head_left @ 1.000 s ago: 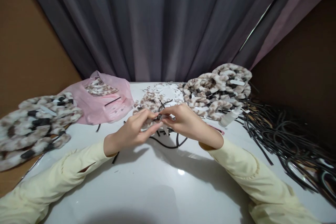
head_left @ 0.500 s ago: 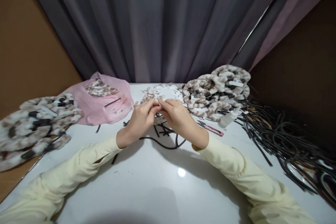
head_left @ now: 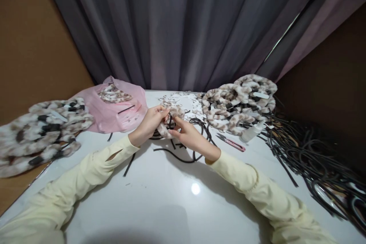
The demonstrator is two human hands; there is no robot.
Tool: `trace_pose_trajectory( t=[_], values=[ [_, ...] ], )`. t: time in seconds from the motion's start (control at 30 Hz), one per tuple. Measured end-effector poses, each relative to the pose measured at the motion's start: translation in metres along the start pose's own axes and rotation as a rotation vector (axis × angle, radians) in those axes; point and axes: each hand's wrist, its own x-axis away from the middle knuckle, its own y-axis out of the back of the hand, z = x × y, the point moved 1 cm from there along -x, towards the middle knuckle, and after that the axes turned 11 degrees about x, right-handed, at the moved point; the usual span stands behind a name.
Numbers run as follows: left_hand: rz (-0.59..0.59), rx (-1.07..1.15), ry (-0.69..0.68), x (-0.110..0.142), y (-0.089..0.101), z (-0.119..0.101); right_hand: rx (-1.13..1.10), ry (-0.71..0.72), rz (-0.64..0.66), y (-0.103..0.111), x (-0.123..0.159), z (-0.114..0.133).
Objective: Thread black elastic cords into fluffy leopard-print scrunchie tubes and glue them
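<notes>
A plush spotted fur tube (head_left: 163,131), white and brown, is held between my two hands over the table. My left hand (head_left: 150,124) is closed on its upper left part, thumb against the fingers. On the other side my right hand (head_left: 191,136) grips the tube between thumb and fingertips. A black cord (head_left: 170,121) shows at the tube, between the hands; how it is joined there is hidden. Below and around the hands lie loose black cords (head_left: 174,155), some long and curved, some short.
Pink snips (head_left: 232,143) and a small white bottle (head_left: 253,132) lie on the right. Heaped fur rings stand right (head_left: 240,95) and left (head_left: 42,133). A pink plastic bag (head_left: 114,116) holds fur pieces. Many black cords (head_left: 303,152) cover the right edge. Small metal-looking bits (head_left: 183,101) lie at the back.
My hands have moved slightly apart and lower. The fur tube now shows between them. My right hand has turned, with its thumb and fingers spread around the tube.
</notes>
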Motion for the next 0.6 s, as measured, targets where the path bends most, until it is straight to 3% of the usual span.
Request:
trace_pose_trajectory(
  t=[0.07,0.17,0.3,0.37,0.47,0.6],
  values=[
    [-0.032,-0.107,-0.076,0.002,-0.001,0.000,-0.297,-0.063,0.088,-0.001,-0.004,0.000],
    [-0.097,-0.458,-0.344,0.006,-0.002,0.002,-0.364,-0.086,0.111,0.002,-0.005,0.002],
    [-0.052,-0.833,-0.799,0.008,0.000,0.010,-0.224,-0.066,0.084,0.012,0.000,0.006],
    [-0.026,-0.953,-0.953,0.009,0.001,0.013,-0.138,-0.045,0.059,0.016,0.002,0.009],
    [-0.009,-1.029,-1.077,0.010,0.001,0.011,-0.010,-0.003,0.013,0.022,0.005,0.013],
    [-0.007,-1.038,-1.172,0.013,-0.001,0.006,0.340,0.113,-0.033,0.026,0.011,0.018]
  ],
)
